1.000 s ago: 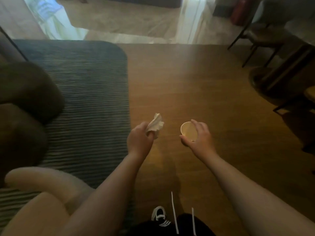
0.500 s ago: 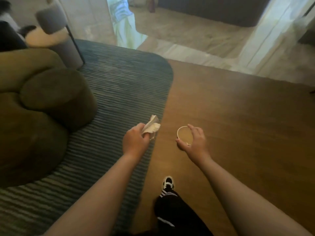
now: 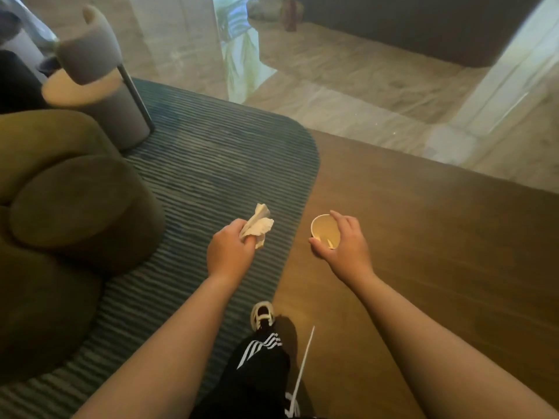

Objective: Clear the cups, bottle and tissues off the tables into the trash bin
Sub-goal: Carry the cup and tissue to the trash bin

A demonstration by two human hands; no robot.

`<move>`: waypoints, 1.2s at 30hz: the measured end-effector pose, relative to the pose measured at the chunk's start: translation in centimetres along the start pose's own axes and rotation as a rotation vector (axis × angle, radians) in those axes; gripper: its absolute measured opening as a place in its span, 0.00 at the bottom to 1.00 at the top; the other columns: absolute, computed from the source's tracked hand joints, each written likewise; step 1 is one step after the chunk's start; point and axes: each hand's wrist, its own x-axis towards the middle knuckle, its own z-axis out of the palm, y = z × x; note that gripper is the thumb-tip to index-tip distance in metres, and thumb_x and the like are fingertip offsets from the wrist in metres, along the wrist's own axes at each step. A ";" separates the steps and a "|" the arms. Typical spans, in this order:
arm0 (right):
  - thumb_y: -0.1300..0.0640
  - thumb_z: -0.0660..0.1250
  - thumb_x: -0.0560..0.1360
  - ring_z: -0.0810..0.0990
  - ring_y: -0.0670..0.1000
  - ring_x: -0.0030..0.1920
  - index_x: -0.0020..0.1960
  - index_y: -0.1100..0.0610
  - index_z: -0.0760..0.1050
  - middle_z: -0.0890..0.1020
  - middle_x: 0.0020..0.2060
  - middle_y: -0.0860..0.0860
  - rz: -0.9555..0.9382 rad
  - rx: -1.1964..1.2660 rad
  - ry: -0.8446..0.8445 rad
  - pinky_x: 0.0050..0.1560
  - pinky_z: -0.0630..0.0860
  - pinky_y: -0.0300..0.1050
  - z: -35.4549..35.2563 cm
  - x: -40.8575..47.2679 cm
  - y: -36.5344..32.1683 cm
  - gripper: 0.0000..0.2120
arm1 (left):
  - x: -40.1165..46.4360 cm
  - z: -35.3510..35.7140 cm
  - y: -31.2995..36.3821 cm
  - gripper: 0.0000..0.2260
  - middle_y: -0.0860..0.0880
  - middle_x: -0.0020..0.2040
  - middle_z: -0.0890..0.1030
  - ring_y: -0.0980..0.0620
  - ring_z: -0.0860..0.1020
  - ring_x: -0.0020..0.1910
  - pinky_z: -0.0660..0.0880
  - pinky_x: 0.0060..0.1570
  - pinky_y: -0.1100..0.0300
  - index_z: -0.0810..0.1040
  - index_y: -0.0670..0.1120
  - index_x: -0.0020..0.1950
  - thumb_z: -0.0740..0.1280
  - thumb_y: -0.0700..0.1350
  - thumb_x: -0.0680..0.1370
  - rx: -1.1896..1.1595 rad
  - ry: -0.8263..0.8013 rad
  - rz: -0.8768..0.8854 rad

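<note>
Two carried items: tissue (image 3: 257, 224), cup (image 3: 325, 231)

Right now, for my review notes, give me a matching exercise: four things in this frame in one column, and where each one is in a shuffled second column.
Things:
1. tissue
2. paper cup
3. striped rug
4. olive sofa

Places:
A. held by the right hand
B. standing on the rug, at the left
C. gripped in the left hand
D. lying on the wooden floor

Pairs: 1-C, 2-A, 3-D, 4-B

Head view: forward-down over arms, floor (image 3: 423, 267) probably near.
</note>
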 end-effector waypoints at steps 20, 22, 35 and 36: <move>0.39 0.69 0.68 0.67 0.41 0.55 0.71 0.46 0.61 0.67 0.65 0.44 0.081 0.032 0.017 0.48 0.68 0.39 2.0 38.2 0.9 0.35 | 38.7 6.3 7.5 0.06 0.52 0.34 0.78 0.54 0.75 0.32 0.65 0.30 0.59 0.77 0.48 0.41 0.65 0.46 0.77 -0.008 -0.025 0.004; 0.39 0.69 0.68 0.66 0.41 0.55 0.71 0.46 0.61 0.67 0.64 0.44 0.096 0.027 0.026 0.48 0.68 0.39 1.6 41.1 1.6 0.35 | 41.4 7.3 8.5 0.06 0.53 0.34 0.77 0.54 0.75 0.33 0.66 0.30 0.58 0.76 0.49 0.40 0.65 0.46 0.77 -0.013 -0.034 0.001; 0.42 0.71 0.69 0.68 0.43 0.55 0.71 0.50 0.64 0.68 0.63 0.47 0.088 0.031 0.059 0.50 0.67 0.40 -3.4 64.6 11.9 0.34 | 63.0 21.2 19.2 0.06 0.52 0.36 0.79 0.53 0.77 0.35 0.71 0.33 0.55 0.77 0.49 0.43 0.64 0.48 0.77 0.023 -0.081 -0.002; 0.42 0.71 0.69 0.69 0.45 0.56 0.71 0.50 0.64 0.69 0.63 0.47 0.087 0.018 0.050 0.51 0.67 0.40 -4.5 67.0 12.9 0.34 | 65.1 22.5 20.8 0.06 0.52 0.36 0.79 0.52 0.77 0.36 0.71 0.34 0.54 0.77 0.49 0.43 0.64 0.48 0.77 0.023 -0.080 -0.002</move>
